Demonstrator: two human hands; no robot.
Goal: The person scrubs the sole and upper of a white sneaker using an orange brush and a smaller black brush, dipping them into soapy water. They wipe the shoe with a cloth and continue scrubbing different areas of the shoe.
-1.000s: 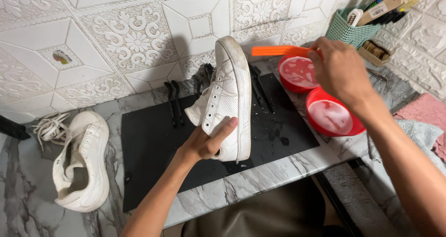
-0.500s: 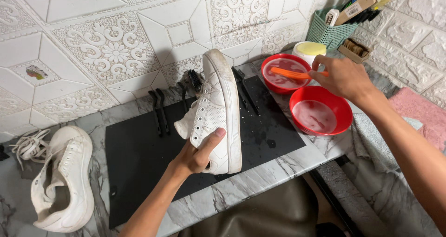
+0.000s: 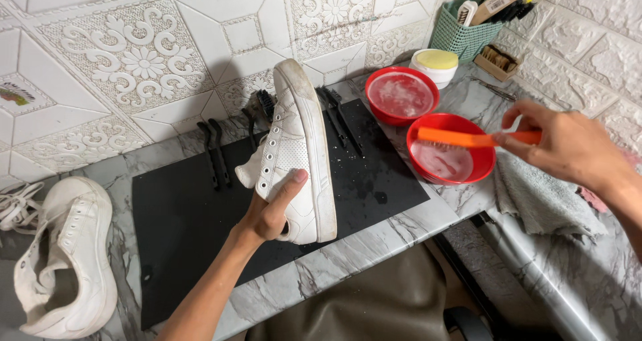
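Note:
My left hand grips a white sneaker from inside, holding it on its side, toe up, above a black mat. My right hand holds an orange brush over the nearer red bowl, which holds whitish liquid. A second red bowl with foamy liquid sits just behind it.
The other white sneaker lies at the left with loose laces. Black brushes rest at the mat's back edge. A yellow-lidded white tub, a green basket of tools and a grey cloth stand at the right.
My right hand has drawn the orange brush back from the far red bowl to over the nearer one. The left hand still holds the sneaker, which stayed over the mat.

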